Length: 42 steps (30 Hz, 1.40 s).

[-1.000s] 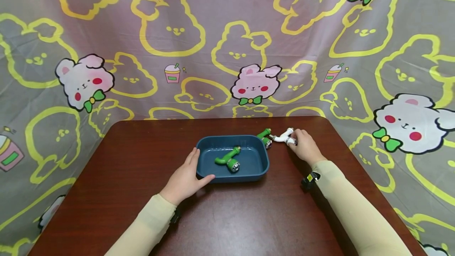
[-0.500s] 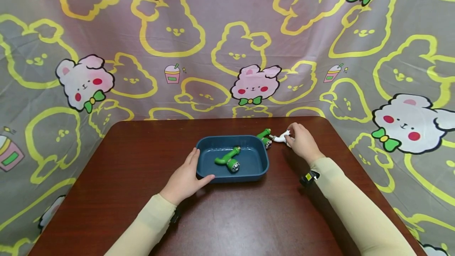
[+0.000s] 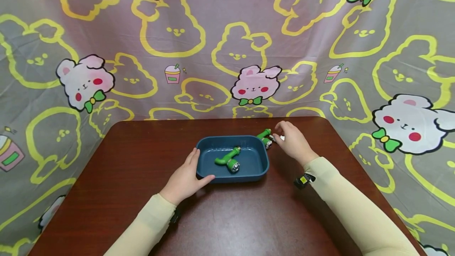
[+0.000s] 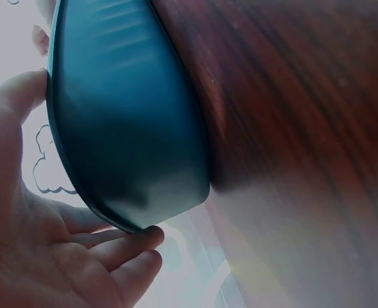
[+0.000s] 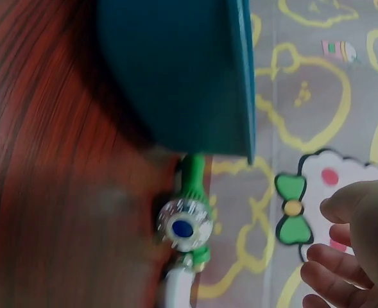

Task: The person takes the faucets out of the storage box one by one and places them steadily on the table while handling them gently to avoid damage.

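Observation:
My left hand (image 3: 181,181) rests at the left end of a blue rectangular basin (image 3: 234,178), thumb by the near rim and fingers along the side. In the left wrist view its fingertips touch the basin rim. Inside the basin lies a green tap (image 3: 225,160) with a silver knob. A second green tap (image 3: 263,134) lies on the table by the basin's far right corner. Next to it is a white tap (image 5: 179,289), mostly hidden behind my right hand (image 3: 293,144) in the head view. The right hand's fingers are loosely bent and hold nothing.
The things stand on a dark red-brown wooden table (image 3: 142,157). Behind and beside it hangs a patterned cloth (image 3: 199,15) with cartoon animals. The table's far edge lies just beyond the taps.
My right hand has moved left from the white tap's right end, over it toward the second green tap. The white tap is now mostly covered. The left hand and basin have stayed still.

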Each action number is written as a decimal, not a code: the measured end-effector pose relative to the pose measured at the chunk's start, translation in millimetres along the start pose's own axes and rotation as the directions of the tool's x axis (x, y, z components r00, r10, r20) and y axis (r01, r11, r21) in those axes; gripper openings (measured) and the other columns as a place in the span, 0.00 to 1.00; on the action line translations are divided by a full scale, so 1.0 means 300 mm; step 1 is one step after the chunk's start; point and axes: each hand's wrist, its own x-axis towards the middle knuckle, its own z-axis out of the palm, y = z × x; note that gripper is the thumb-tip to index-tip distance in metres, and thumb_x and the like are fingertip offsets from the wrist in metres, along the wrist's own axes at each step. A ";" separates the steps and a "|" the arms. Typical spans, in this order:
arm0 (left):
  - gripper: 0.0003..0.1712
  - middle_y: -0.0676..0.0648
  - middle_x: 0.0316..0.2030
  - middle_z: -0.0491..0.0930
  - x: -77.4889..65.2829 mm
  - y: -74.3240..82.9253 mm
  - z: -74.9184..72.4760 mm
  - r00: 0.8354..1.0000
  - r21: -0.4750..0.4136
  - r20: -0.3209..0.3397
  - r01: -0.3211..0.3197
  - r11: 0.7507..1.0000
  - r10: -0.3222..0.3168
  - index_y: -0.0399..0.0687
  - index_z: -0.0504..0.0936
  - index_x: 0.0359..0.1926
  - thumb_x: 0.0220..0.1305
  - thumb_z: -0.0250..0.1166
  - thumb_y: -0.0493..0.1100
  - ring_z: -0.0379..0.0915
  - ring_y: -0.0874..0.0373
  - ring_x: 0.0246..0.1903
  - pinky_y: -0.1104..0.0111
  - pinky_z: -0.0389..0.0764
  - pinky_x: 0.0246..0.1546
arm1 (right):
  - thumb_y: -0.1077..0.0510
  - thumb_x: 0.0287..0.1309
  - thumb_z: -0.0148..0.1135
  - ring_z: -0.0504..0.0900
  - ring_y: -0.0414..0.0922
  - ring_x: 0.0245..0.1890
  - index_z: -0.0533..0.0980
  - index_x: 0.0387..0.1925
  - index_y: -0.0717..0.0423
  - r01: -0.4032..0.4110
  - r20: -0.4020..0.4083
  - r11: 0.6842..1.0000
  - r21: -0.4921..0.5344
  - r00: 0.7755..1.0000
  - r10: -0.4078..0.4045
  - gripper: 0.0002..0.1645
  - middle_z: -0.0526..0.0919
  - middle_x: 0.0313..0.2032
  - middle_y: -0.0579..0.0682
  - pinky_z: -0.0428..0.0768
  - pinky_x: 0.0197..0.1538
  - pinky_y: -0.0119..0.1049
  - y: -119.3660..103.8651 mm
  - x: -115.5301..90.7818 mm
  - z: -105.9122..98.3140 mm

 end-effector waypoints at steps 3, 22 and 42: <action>0.63 0.34 0.80 0.53 0.000 0.001 0.000 1.000 0.001 -0.001 -0.003 1.000 0.003 0.33 0.54 0.79 0.60 0.71 0.67 0.66 0.38 0.72 0.49 0.79 0.62 | 0.58 0.66 0.68 0.82 0.54 0.45 0.75 0.50 0.61 0.035 0.003 0.999 0.008 0.999 -0.035 0.16 0.81 0.44 0.57 0.84 0.51 0.52 -0.036 -0.001 0.000; 0.63 0.34 0.80 0.52 -0.006 0.011 -0.004 1.000 0.001 0.008 0.009 1.000 -0.009 0.34 0.53 0.80 0.60 0.71 0.67 0.64 0.38 0.73 0.49 0.78 0.62 | 0.52 0.67 0.69 0.83 0.51 0.45 0.78 0.52 0.58 0.192 0.109 0.981 -0.027 0.976 -0.188 0.19 0.81 0.47 0.54 0.86 0.51 0.45 -0.211 0.025 -0.008; 0.62 0.34 0.80 0.53 0.000 0.008 -0.003 1.000 0.012 0.004 0.010 1.000 -0.010 0.34 0.54 0.80 0.61 0.71 0.67 0.66 0.38 0.72 0.48 0.78 0.63 | 0.45 0.66 0.70 0.83 0.44 0.39 0.79 0.51 0.56 0.422 0.238 0.905 -0.057 0.886 -0.398 0.22 0.82 0.45 0.52 0.85 0.46 0.38 -0.309 0.000 0.100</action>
